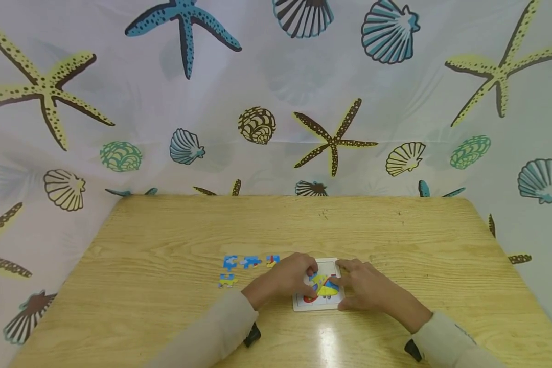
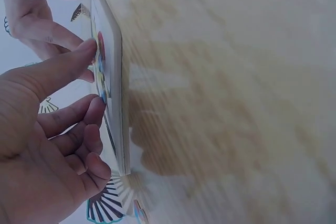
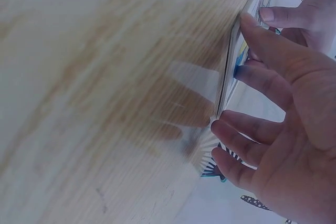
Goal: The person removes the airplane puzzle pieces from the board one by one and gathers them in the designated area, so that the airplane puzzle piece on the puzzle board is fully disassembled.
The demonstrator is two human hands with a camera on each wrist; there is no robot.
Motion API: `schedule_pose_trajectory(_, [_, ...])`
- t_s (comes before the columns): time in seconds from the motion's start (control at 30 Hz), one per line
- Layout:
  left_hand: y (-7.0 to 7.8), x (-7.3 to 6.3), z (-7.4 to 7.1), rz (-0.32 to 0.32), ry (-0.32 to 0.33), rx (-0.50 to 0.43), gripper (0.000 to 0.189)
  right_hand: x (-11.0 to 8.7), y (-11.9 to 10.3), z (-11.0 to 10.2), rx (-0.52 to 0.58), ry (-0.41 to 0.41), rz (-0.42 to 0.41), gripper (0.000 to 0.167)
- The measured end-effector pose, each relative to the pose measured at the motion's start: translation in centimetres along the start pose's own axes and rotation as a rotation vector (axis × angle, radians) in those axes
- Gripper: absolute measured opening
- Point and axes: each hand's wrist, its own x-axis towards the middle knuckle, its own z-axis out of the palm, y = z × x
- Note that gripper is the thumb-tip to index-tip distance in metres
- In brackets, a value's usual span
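Note:
A white-framed jigsaw puzzle tray point(image 1: 319, 307) lies flat on the table, partly filled with a red, yellow and blue picture. My left hand point(image 1: 291, 276) reaches over its left side. Thumb and index finger pinch a blue and yellow puzzle piece point(image 1: 313, 278) at the tray's surface, the other fingers curled; the fingers hide much of the piece. On the right, my right hand point(image 1: 368, 286) holds the tray, thumb at the near corner and fingers at the far corner. Its index finger point(image 3: 257, 80) touches the picture.
Left of the tray lie several loose puzzle pieces: a blue one point(image 1: 230, 262), a blue one with red point(image 1: 250, 261), a red and blue one point(image 1: 272, 260) and a yellow and blue one point(image 1: 227, 280). A shell-patterned curtain point(image 1: 257, 168) borders the wooden table point(image 1: 165, 230).

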Motion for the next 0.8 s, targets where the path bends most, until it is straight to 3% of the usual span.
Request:
schedule_pose_trajectory(0.2, [0.17,0.0,0.26,-0.037,0.006,0.02,0.042,0.02,0.09,0.15,0.002,0.002,-0.002,0.058])
schedule_pose_trajectory(0.5, [0.18,0.21,0.27,-0.048,0.004,-0.047,0.042,0.0,-0.05,0.06,0.001,0.003,0.006,0.058])
schedule_pose_trajectory(0.8, [0.15,0.17,0.44,-0.052,0.03,-0.039,0.042,0.06,-0.02,0.09,-0.023,-0.005,0.012,0.058])
